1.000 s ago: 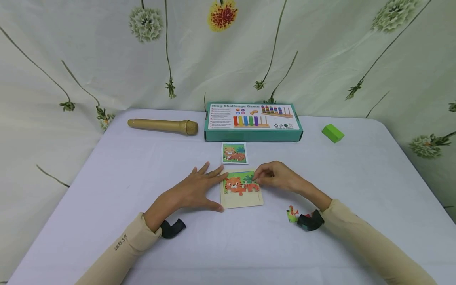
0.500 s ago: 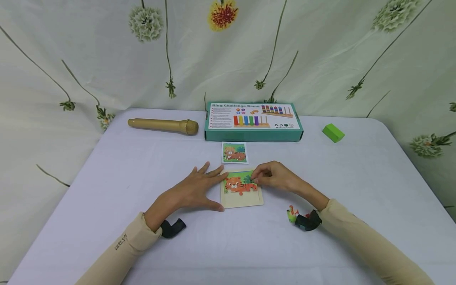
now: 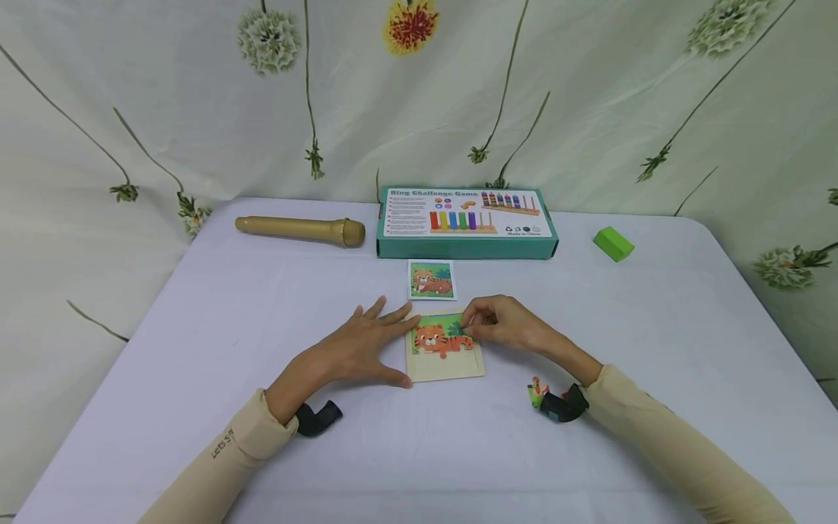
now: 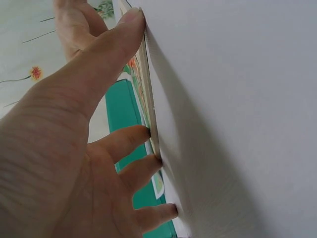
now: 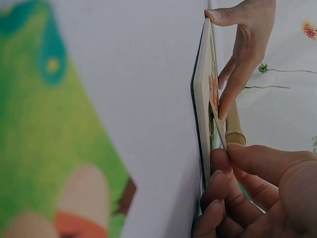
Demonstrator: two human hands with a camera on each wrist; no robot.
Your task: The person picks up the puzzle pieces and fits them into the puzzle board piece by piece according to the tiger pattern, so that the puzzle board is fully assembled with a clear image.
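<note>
I've edged my right hand (image 3: 500,319) left since a second ago, its fingers pinching a tilted puzzle piece (image 3: 463,343) beside the tiger's head (image 3: 429,337), apparently nearly seated; my left hand (image 3: 363,346), spread, touches the wooden tray (image 3: 452,369).

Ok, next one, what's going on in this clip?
A person is doing a tiger puzzle. The right hand pinches a piece, tilted, at the board's right side; the left hand is spread, touching its left edge. The board's lower part is bare. At least one loose piece lies off to the right.
</note>
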